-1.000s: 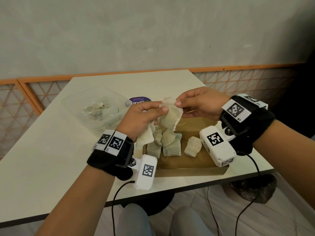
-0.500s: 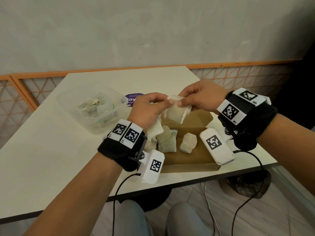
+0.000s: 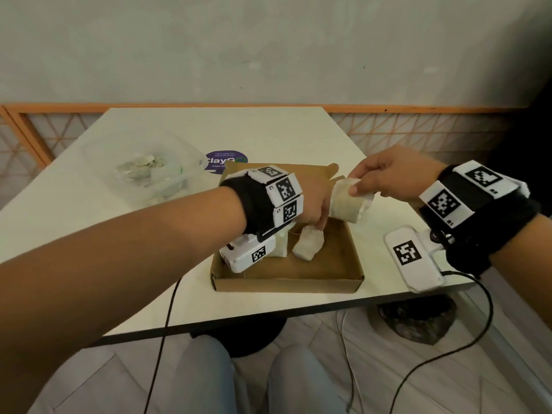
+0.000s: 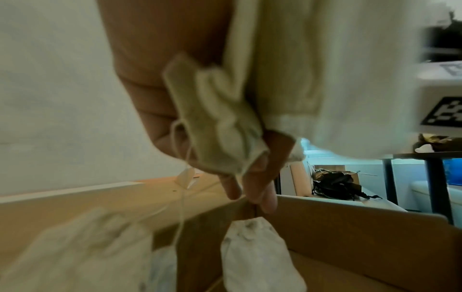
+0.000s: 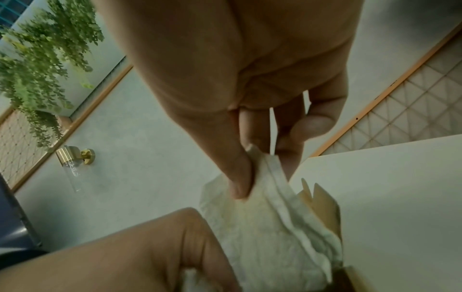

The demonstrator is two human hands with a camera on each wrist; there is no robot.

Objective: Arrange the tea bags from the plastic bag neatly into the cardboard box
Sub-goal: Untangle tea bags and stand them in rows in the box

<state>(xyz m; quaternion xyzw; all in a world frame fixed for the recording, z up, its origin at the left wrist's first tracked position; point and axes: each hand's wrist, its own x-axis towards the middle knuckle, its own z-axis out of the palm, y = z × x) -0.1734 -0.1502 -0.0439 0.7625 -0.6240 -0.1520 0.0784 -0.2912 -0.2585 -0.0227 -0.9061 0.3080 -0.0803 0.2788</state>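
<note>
An open cardboard box (image 3: 286, 283) lies at the table's near edge with a loose tea bag (image 3: 309, 245) inside. My left hand (image 3: 319, 222) reaches down into the box, fingertips right above that tea bag (image 4: 255, 252). It keeps a folded tea bag (image 4: 217, 118) tucked against the palm, strings dangling. More tea bags sit blurred under the left wrist. Above the box's right side my right hand (image 3: 354, 186) pinches a larger tea bag (image 3: 348, 201) between thumb and fingers; the right wrist view shows this tea bag (image 5: 262, 217) close up. The clear plastic bag (image 3: 149, 171) of tea bags rests far left.
A purple round sticker (image 3: 226, 161) lies on the table behind the box. The table (image 3: 119, 264) is bare on its left and front. An orange lattice railing (image 3: 388, 135) and a grey wall run behind. Cables hang off the near edge.
My left hand has let go of the shared tea bag and dropped into the box. The right hand keeps that tea bag and has drifted right.
</note>
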